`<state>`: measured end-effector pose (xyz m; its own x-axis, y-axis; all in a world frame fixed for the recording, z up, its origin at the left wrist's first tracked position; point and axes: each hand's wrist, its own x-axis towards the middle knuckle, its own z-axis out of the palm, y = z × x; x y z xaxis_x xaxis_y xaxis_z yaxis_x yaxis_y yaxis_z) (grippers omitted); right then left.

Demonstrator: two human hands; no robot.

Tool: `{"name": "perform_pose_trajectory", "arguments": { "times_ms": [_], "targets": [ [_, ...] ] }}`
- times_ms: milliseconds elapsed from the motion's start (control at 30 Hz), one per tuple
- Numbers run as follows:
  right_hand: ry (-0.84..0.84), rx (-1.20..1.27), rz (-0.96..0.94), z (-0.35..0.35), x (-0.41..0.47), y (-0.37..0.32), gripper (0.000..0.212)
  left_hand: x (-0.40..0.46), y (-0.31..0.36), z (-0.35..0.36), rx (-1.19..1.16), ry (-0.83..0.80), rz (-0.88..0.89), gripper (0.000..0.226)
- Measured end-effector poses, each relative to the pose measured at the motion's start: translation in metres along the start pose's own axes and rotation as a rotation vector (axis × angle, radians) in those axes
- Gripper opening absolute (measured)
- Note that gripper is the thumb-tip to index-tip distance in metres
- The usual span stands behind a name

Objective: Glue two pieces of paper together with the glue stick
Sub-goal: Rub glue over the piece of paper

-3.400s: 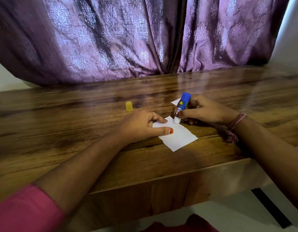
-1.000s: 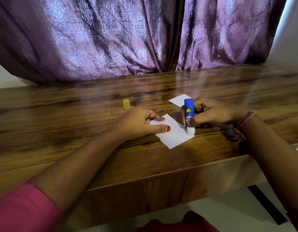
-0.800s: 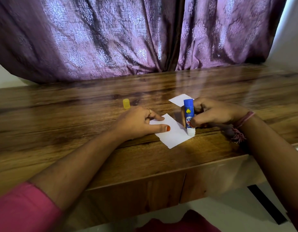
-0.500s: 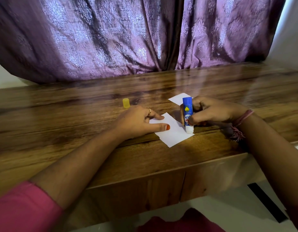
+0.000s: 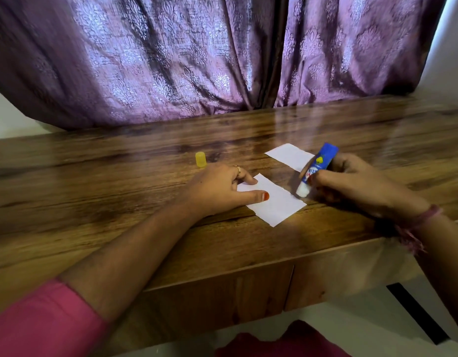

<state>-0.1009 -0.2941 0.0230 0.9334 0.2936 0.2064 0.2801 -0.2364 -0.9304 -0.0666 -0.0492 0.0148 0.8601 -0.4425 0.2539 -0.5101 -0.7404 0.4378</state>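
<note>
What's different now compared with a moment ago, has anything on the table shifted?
The glue stick in the right hand has tipped from nearly upright to leaning, its blue end away to the right, and its white tip sits at the near paper's right edge. The left hand still pins that paper. The far paper and yellow cap lie unmoved.

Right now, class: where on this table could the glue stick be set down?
Bare wood lies left of the yellow cap, and along the back by the curtain. It is crowded between the left hand and right hand, around both papers.
</note>
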Motion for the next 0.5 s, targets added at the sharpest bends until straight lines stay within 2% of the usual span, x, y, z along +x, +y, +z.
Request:
{"name": "perform_pose_trajectory", "arguments": {
  "times_ms": [167, 333, 500],
  "targets": [
    [0.232, 0.019, 0.032, 0.004, -0.024, 0.004, 0.033, 0.0, 0.001, 0.001, 0.021, 0.013, -0.029, 0.051],
    [0.32, 0.05, 0.134, 0.006, -0.023, -0.002, 0.014, -0.002, 0.005, 0.002, 0.045, 0.027, -0.05, 0.049],
    [0.31, 0.035, 0.145, 0.013, -0.019, -0.005, 0.025, -0.002, 0.008, 0.004, 0.078, 0.041, -0.06, 0.051]
  ]
}}
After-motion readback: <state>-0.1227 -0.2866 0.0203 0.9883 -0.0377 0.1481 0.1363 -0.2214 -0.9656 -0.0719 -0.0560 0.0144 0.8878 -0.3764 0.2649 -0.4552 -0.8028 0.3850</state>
